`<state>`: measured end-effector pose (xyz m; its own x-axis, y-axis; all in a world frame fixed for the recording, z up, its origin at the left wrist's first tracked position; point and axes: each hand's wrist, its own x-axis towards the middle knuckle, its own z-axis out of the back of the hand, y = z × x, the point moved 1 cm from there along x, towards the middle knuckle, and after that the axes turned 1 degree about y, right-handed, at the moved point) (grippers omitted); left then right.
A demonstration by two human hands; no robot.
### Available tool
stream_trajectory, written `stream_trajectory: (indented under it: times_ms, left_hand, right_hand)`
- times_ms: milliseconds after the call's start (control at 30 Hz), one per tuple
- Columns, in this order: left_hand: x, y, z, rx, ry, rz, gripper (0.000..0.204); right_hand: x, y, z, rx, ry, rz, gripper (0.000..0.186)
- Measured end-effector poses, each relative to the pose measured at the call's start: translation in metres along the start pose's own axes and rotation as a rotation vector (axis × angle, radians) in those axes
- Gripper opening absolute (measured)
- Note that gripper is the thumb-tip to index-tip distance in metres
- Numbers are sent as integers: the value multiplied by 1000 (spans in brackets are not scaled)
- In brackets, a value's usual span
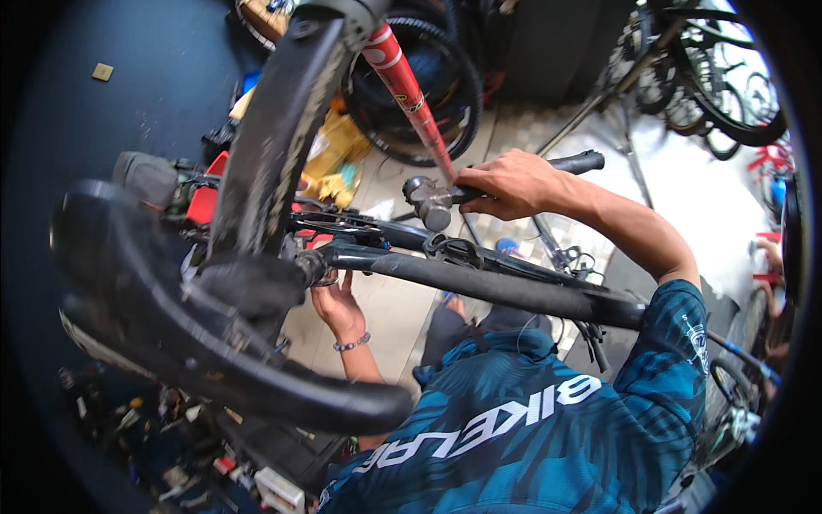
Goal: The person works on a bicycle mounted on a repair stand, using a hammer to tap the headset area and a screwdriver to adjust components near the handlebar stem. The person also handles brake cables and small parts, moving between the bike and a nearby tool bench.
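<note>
My right hand is closed around the handle of a hammer with a dark, blocky head, raised above a black bicycle frame. The frame lies across the middle, with cables along it. Under its left end, my left hand reaches up with a beaded bracelet at the wrist. Its fingers are bent against the joint there, partly hidden; what they grip does not show. A wide black arm joins a red post at the top. Close in front, a large curved black part covers the lower left.
A bicycle wheel stands behind the red post. Yellow plastic wrapping lies on the tiled floor beside it. Several bicycles fill the far right. Tools and small parts clutter the lower left. A dark wall rises at left.
</note>
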<state>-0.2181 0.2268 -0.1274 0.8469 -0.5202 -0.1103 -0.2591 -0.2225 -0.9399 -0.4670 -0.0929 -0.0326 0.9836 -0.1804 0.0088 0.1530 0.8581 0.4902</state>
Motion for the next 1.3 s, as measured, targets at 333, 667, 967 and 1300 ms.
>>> stream_trajectory:
  times_ms: [333,667,967,1300]
  left_hand:
    - [1,-17,-31,106,-333,22,77]
    - [4,-21,-11,267,-223,-44,72]
    - [-1,-26,-21,289,-199,-42,46]
    - [-4,-27,-16,177,-175,28,45]
  right_hand:
    - [5,-61,-92,389,-26,263,41]
    - [18,-79,-145,519,-149,381,41]
    - [46,-63,-158,534,-213,512,42]
    - [67,-50,-145,389,-284,498,47]
